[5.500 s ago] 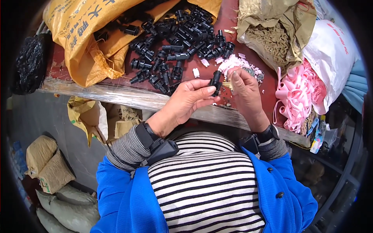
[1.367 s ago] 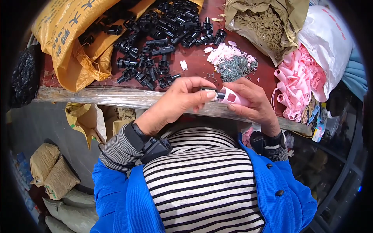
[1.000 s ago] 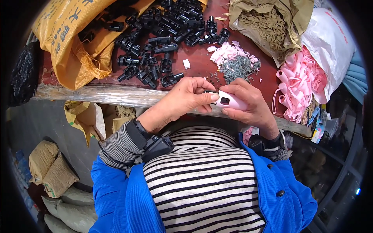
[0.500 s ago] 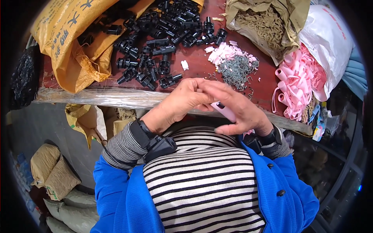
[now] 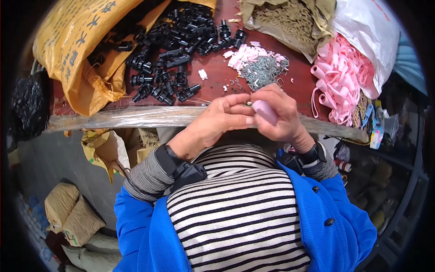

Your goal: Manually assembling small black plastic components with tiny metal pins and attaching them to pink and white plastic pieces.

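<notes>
In front of my chest, by the table's front edge, my two hands meet. My right hand [image 5: 282,113] is closed around a smooth pink tube-shaped piece [image 5: 265,112]. The fingers and thumb of my left hand [image 5: 222,117] come together right beside the tube's end. A tiny pale bit shows at these fingertips, too small to name. Just beyond my hands lie a heap of small grey metal springs or clips [image 5: 263,72] and a pile of small pale-pink plastic pieces [image 5: 244,57]. One whitish piece [image 5: 202,74] lies apart on the red tabletop [image 5: 215,93].
Many black plastic parts [image 5: 181,36] spill from a yellow woven sack [image 5: 72,59] at the left. A brown bag [image 5: 290,22] of tan rings stands at the back. Pink strapped sleeves [image 5: 337,86] pour from a white sack [image 5: 369,36] at the right. Paper sacks [image 5: 72,213] sit on the floor.
My right hand has gone from spread fingers to a closed grip around the pink piece, which now points up toward my left fingertips. The view has shifted slightly.
</notes>
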A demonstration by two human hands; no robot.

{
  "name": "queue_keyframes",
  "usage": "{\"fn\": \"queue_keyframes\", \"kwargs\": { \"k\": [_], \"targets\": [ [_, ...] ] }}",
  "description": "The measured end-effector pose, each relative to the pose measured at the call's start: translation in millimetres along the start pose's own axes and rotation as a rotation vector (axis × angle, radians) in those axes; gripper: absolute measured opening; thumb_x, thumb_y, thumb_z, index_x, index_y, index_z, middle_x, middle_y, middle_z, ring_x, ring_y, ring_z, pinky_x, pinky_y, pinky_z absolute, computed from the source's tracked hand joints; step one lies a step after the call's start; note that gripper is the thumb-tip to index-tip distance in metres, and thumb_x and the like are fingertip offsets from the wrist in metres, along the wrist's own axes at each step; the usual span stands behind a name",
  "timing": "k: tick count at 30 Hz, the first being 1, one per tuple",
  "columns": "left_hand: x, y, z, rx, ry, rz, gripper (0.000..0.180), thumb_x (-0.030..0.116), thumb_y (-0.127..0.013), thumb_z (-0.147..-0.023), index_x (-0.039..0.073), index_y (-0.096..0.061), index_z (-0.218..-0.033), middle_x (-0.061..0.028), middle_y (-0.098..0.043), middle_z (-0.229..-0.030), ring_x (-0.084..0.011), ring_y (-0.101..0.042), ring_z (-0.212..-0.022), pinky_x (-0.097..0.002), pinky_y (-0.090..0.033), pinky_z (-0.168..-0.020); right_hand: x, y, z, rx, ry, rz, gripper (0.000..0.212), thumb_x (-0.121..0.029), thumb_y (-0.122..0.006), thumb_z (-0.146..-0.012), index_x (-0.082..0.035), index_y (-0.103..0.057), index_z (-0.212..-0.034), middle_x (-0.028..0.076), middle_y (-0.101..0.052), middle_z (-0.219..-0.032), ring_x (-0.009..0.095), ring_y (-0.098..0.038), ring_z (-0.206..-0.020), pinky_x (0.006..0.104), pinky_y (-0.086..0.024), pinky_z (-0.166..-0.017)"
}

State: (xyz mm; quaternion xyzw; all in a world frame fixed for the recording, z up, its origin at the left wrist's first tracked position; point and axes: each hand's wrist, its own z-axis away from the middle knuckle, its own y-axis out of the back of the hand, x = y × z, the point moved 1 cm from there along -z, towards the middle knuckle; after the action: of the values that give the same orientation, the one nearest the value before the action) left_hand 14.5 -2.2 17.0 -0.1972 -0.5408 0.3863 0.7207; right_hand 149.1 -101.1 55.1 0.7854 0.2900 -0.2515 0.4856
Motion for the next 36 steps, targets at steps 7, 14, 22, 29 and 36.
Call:
{"fn": "queue_keyframes", "kwargs": {
  "k": [7,14,22,29,36],
  "targets": [
    [31,29,20,0.449,-0.704,-1.618,0.045,0.011,-0.066,-0.065,0.004,-0.051,-0.107,-0.0098,-0.057,-0.091,-0.0211,-0.055,-0.080,-0.0276,-0.046,-0.064,8,93,129,-0.047,-0.584,0.226,0.027,-0.012,-0.057,-0.065,0.001,-0.054,-0.087,0.013,-0.054,-0.079,0.023,-0.054,-0.072,0.0294,-0.043,-0.067],
    [33,38,14,0.472,-0.520,-2.114,0.030,0.012,-0.061,-0.069,0.006,-0.054,-0.098,-0.0089,-0.056,-0.086,-0.0259,-0.053,-0.071,-0.0310,-0.045,-0.063,27,94,272,-0.238,-0.954,0.821,0.026,-0.017,-0.059,-0.069,0.001,-0.053,-0.088,0.013,-0.055,-0.078,0.026,-0.055,-0.070,0.0317,-0.043,-0.064],
    [38,40,14,0.498,-0.771,-1.828,0.022,0.007,-0.058,-0.073,0.004,-0.056,-0.095,-0.0064,-0.057,-0.085,-0.0201,-0.056,-0.076,-0.0272,-0.047,-0.061,18,57,93,0.028,-0.516,0.285,0.009,-0.004,-0.055,-0.073,0.000,-0.056,-0.081,0.011,-0.054,-0.074,0.022,-0.054,-0.067,0.0298,-0.042,-0.061],
    [49,30,15,0.395,-0.412,-0.015,0.022,0.014,-0.050,-0.085,0.003,-0.052,-0.103,-0.0058,-0.056,-0.084,-0.0130,-0.056,-0.078,-0.0218,-0.048,-0.060,51,18,35,-0.093,-0.170,0.505,0.007,-0.005,-0.055,-0.072,-0.002,-0.053,-0.078,0.010,-0.049,-0.070,0.026,-0.052,-0.065,0.0322,-0.042,-0.057],
    [38,56,10,0.244,-0.194,0.408,0.033,0.029,-0.049,-0.085,0.004,-0.049,-0.107,-0.0091,-0.055,-0.084,-0.0137,-0.055,-0.067,-0.0191,-0.045,-0.050,67,8,31,-0.120,-0.364,0.558,0.006,-0.006,-0.053,-0.074,-0.002,-0.050,-0.078,0.011,-0.048,-0.072,0.029,-0.051,-0.067,0.0355,-0.042,-0.057]
  ]
}}
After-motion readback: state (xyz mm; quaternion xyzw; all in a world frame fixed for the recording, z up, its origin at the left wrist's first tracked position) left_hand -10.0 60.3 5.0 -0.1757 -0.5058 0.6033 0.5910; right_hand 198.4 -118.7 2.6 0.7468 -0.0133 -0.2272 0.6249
